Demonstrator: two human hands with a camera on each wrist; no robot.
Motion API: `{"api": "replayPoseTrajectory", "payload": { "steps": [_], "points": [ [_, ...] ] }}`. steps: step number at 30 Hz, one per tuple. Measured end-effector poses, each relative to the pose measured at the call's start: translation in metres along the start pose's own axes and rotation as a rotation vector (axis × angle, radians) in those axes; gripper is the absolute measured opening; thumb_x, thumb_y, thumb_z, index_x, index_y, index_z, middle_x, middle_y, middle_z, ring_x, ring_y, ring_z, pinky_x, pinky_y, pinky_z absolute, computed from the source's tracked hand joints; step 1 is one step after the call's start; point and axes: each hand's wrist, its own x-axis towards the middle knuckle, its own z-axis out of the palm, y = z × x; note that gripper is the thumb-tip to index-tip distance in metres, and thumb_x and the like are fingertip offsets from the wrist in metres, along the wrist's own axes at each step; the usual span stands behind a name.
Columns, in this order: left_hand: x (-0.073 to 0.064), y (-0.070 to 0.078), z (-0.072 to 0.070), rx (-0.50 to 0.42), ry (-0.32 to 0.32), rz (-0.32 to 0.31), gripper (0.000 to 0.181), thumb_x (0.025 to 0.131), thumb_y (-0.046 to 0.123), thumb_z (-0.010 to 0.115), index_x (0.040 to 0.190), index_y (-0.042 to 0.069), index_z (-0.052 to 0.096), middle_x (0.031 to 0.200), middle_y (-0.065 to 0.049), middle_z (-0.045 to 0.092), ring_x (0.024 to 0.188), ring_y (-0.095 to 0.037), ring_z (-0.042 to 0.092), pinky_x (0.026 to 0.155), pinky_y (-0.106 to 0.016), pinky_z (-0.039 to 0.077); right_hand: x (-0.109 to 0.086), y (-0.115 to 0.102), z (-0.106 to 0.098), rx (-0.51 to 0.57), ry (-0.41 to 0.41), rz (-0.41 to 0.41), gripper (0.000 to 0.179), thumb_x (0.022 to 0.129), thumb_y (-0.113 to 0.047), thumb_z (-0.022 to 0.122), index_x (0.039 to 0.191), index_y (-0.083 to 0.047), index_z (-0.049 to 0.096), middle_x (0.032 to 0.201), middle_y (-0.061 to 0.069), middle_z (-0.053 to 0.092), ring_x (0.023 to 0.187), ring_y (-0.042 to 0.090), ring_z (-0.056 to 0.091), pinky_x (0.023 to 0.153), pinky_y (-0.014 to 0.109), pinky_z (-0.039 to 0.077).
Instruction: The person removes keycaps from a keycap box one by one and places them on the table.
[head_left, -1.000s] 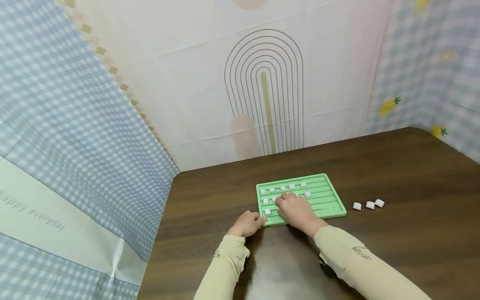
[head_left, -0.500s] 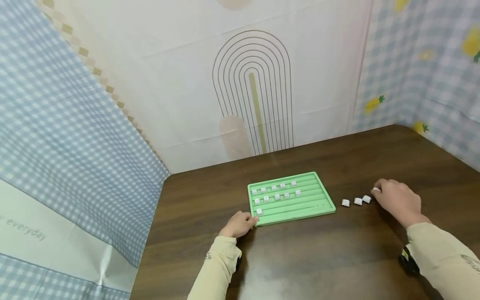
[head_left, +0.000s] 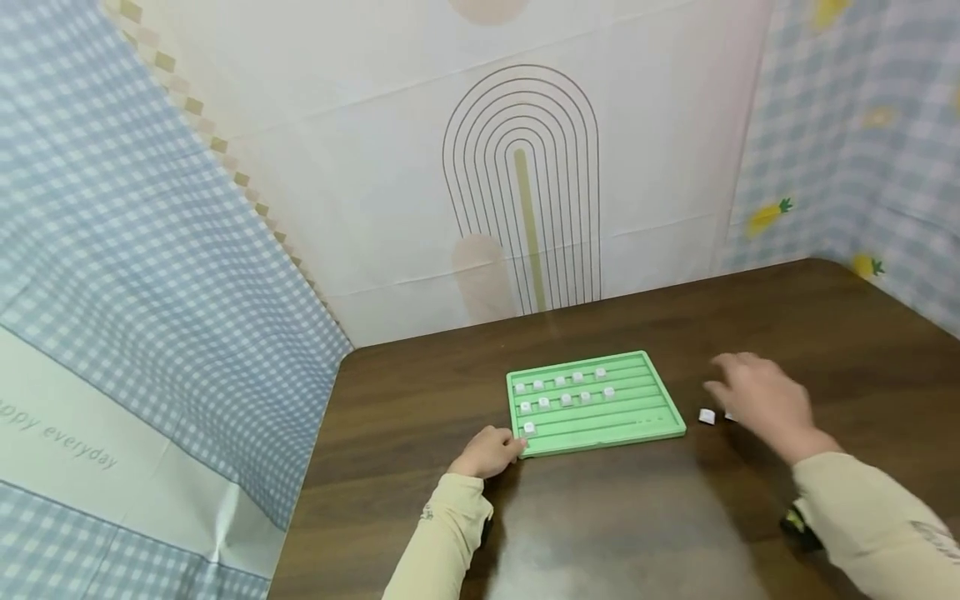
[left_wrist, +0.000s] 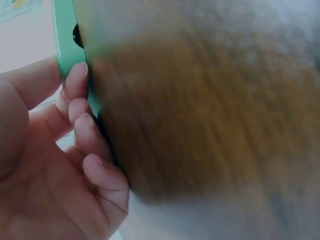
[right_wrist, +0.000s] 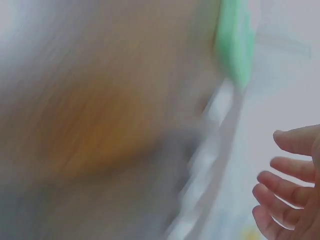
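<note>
The green ridged tray (head_left: 592,429) lies on the table, with small white blocks like keycaps (head_left: 566,401) set along its ridges. Two ridges carry several keycaps each, and the nearest row has a single keycap (head_left: 529,428) at its left end. My left hand (head_left: 487,452) grips the tray's near left corner between thumb and fingers, as the left wrist view also shows (left_wrist: 60,135). Above the loose keycaps (head_left: 707,416) right of the tray hovers my right hand (head_left: 765,404). Its fingers (right_wrist: 287,187) are spread apart and hold nothing; it partly covers those keycaps.
The dark wooden table (head_left: 615,517) extends around the tray on every side. A white cloth (head_left: 390,167) with a line-arch print hangs behind it, and blue checked cloth (head_left: 195,275) hangs at the left. Loose keycaps appear blurred in the right wrist view.
My right hand left the tray and swung right past the loose keycaps, then came back a little left over them. The left hand stayed on the tray corner.
</note>
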Motion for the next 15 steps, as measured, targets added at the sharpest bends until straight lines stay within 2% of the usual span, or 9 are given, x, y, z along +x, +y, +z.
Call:
{"api": "replayPoseTrajectory", "payload": {
  "steps": [4,9,12,15],
  "points": [
    [-0.001,0.000,0.000,0.019,0.024,0.004,0.041,0.097,0.023,0.046,0.059,0.015,0.036,0.054,0.004,0.037,0.046,-0.010,0.028,0.051,-0.021,0.028,0.014,-0.073,0.026,-0.017,0.046,-0.184,0.029,0.083,-0.023,0.064,0.107,-0.008,0.063,0.109,0.018,0.062,0.097,0.039,0.057,0.063,0.051,0.049],
    [0.000,0.002,0.005,0.041,0.041,-0.013,0.041,0.097,0.025,0.047,0.058,0.015,0.035,0.054,0.004,0.034,0.047,-0.010,0.029,0.050,-0.021,0.027,0.017,-0.150,0.073,-0.034,0.106,-0.405,0.020,0.076,-0.021,0.072,0.092,-0.010,0.067,0.088,0.006,0.065,0.079,0.023,0.061,0.052,0.032,0.049],
    [0.002,0.002,0.009,0.078,0.073,-0.011,0.042,0.097,0.026,0.047,0.058,0.015,0.036,0.054,0.004,0.032,0.049,-0.010,0.029,0.050,-0.021,0.026,0.016,-0.178,0.092,-0.081,0.146,-0.452,0.014,0.078,-0.018,0.070,0.087,-0.009,0.066,0.080,0.004,0.063,0.071,0.021,0.059,0.050,0.031,0.048],
    [0.003,0.002,0.010,0.108,0.092,-0.018,0.042,0.097,0.029,0.046,0.058,0.015,0.036,0.055,0.003,0.030,0.052,-0.011,0.030,0.052,-0.021,0.027,0.016,-0.195,0.103,-0.133,0.157,-0.440,0.010,0.079,-0.016,0.070,0.081,-0.009,0.064,0.076,0.004,0.060,0.066,0.021,0.056,0.050,0.033,0.048]
  ]
}}
